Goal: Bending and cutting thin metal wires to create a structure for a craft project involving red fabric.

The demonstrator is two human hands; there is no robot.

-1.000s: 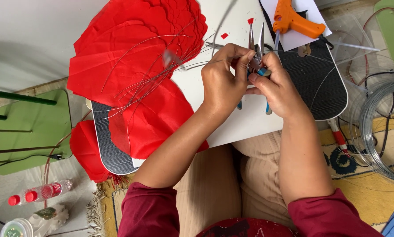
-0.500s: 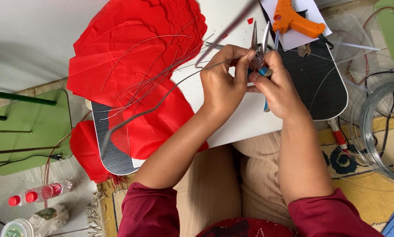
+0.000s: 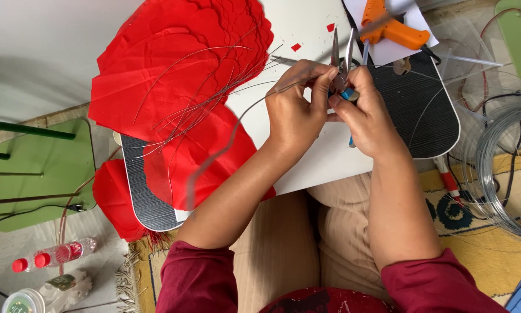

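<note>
— What's over at the far left?

— A green stool [image 3: 43, 174] on the floor, with two small red-capped bottles [image 3: 51, 256] lying below it. Next comes a heap of red paper petals [image 3: 173, 87] spread over a lap board [image 3: 307, 162], with thin loose wires [image 3: 196, 110] lying across the paper.

— And the hands?

— They meet above the middle of the board. The left hand [image 3: 295, 113] is closed in a pinch around one long wire [image 3: 225, 145], which curves away to the left and down over the red paper. Thumb and forefinger press it right beside the tool.

— Which tool?

— Pliers [image 3: 342, 55] with blue grips. The right hand [image 3: 368, 119] is wrapped around the handles, fingers curled tight, and the metal nose points up and away from the person. Whether the nose bites the wire I cannot tell; the fingers hide that spot.

— Further right?

— An orange glue gun [image 3: 391, 26] on a white sheet at the top edge, then a big coil of wire [image 3: 504, 168] on the patterned rug [image 3: 475, 220].
</note>
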